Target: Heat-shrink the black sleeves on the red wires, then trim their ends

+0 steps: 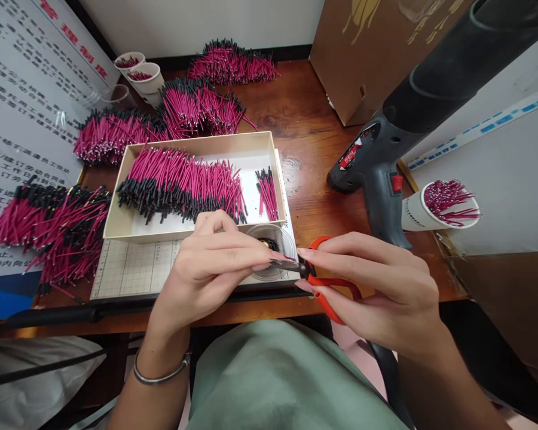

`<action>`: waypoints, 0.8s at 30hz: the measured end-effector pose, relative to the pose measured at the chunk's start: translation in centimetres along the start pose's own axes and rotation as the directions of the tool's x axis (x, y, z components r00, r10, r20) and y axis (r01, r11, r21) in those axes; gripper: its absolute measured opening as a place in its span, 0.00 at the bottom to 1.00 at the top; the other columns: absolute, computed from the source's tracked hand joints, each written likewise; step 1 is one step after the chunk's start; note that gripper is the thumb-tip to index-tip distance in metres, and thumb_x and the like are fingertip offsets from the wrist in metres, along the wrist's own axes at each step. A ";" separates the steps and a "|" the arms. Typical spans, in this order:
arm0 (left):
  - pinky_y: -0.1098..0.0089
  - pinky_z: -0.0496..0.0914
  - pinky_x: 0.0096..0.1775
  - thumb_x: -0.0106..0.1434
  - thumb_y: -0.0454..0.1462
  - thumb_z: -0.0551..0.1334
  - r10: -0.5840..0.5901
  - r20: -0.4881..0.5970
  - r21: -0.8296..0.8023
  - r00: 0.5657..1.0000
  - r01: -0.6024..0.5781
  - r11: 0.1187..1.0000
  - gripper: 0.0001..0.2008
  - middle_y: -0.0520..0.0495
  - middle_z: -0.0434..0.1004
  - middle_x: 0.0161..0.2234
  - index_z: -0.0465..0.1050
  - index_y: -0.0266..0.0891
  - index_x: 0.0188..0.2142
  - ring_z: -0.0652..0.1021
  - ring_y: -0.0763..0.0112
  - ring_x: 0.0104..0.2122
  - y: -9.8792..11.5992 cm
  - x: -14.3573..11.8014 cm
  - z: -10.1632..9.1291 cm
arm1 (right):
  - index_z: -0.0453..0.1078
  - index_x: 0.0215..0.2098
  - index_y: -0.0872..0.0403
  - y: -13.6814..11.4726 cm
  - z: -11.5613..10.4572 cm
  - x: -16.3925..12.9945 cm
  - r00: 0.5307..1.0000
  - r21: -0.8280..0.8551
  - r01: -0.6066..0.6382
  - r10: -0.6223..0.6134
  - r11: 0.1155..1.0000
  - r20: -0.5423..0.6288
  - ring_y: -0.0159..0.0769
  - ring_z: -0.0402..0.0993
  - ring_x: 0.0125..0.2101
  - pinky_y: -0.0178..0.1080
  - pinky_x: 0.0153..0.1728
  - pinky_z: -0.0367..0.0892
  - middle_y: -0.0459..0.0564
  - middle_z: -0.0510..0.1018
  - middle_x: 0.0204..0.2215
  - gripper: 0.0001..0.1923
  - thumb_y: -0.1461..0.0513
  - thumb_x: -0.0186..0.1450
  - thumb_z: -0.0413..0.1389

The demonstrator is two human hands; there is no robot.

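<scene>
Head view, lower centre: a wire (283,259) pinched in the left hand (210,263) is met by red cutters (327,280) gripped in the right hand (376,280), so the close-set fingertips (275,255) could be nicked.

One head camera looks forward and down, close over the counter's (305,128) near edge, facing the wall.

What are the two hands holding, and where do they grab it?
The right hand holds orange scissors by the handles. The left hand pinches something thin at the blades; too small to tell.
</scene>
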State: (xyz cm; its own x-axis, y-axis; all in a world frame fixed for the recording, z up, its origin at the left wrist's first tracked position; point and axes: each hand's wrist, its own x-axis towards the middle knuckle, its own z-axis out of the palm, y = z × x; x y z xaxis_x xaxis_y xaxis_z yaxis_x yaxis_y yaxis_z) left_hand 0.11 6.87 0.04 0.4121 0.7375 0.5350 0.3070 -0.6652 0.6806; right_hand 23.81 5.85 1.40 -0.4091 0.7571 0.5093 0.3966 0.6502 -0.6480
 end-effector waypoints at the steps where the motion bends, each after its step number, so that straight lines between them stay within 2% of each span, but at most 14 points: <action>1: 0.58 0.63 0.40 0.70 0.31 0.63 0.001 0.000 -0.001 1.000 -0.001 1.000 0.07 0.51 0.85 0.37 0.78 0.44 0.43 0.74 0.70 0.32 0.0 0.0 0.0 | 0.78 0.45 0.56 0.0 0.0 0.0 1.000 -0.003 0.001 -0.001 1.000 0.002 0.29 0.79 0.35 0.30 0.36 0.78 0.50 0.81 0.36 0.13 0.72 0.62 0.63; 13: 0.58 0.64 0.39 0.71 0.33 0.62 -0.008 -0.007 -0.020 1.000 0.008 1.000 0.09 0.52 0.86 0.38 0.80 0.49 0.44 0.76 0.70 0.31 -0.1 0.1 0.0 | 0.78 0.45 0.55 0.3 0.1 0.1 1.000 0.035 0.030 -0.030 0.999 -0.010 0.28 0.79 0.31 0.29 0.33 0.78 0.48 0.81 0.33 0.17 0.75 0.60 0.63; 19: 0.59 0.65 0.39 0.68 0.31 0.65 -0.010 -0.026 -0.018 1.000 0.009 1.000 0.10 0.53 0.86 0.38 0.80 0.49 0.44 0.76 0.70 0.31 -0.2 0.0 0.1 | 0.78 0.43 0.54 0.1 0.2 0.2 0.997 0.081 -0.041 0.046 0.996 -0.064 0.27 0.78 0.30 0.27 0.29 0.76 0.49 0.82 0.34 0.16 0.74 0.59 0.64; 24: 0.59 0.64 0.38 0.67 0.30 0.66 0.003 -0.048 -0.028 0.999 -0.005 1.000 0.09 0.53 0.86 0.37 0.80 0.47 0.42 0.77 0.71 0.31 -0.2 0.0 0.1 | 0.78 0.43 0.55 -0.1 0.1 0.5 0.999 0.056 -0.014 0.016 0.998 -0.040 0.29 0.79 0.32 0.29 0.33 0.78 0.50 0.82 0.34 0.16 0.75 0.58 0.63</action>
State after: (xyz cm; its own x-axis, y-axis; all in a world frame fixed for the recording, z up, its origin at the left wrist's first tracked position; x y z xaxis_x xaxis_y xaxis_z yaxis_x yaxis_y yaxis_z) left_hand 0.10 7.03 -0.12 0.3715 0.7400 0.5607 0.2812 -0.6652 0.6917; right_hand 23.52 6.13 1.65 -0.3695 0.7696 0.5207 0.3557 0.6348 -0.6859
